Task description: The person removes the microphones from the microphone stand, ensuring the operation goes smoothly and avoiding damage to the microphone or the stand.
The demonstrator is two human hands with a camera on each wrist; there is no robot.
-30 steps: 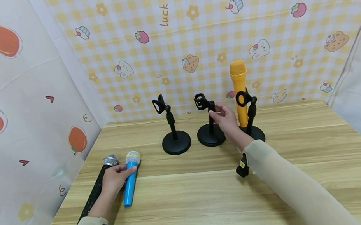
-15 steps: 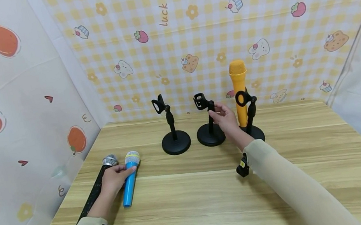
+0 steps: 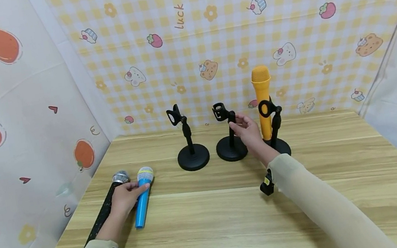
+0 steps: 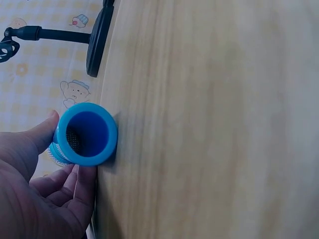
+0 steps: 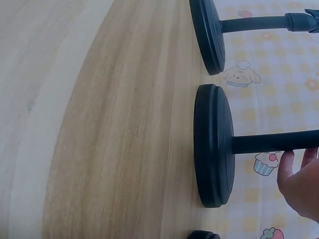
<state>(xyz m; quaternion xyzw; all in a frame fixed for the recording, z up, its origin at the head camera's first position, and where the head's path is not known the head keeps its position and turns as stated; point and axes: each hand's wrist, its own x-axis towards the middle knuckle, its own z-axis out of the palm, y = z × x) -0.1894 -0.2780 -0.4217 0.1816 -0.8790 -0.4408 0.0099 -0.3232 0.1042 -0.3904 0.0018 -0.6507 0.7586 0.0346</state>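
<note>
A blue microphone (image 3: 142, 206) with a silvery, yellow-banded head lies on the table, its hollow end facing the camera in the left wrist view. My left hand (image 3: 125, 198) pinches it below the head, thumb on one side and fingers on the other. At the back middle, my right hand (image 3: 250, 133) grips the upright post of the middle black microphone stand (image 3: 232, 150) just under its clip. That stand's round base sits on the table, and its clip holds nothing. The right wrist view shows my fingertips (image 5: 286, 167) against the post.
A black microphone (image 3: 105, 212) with a silver head lies left of the blue one, partly behind my left forearm. Another stand (image 3: 194, 158) is left of the middle one. At right, an upright orange microphone (image 3: 262, 88) overlaps a third stand (image 3: 276, 129). Patterned cloth (image 3: 172, 58) hangs behind.
</note>
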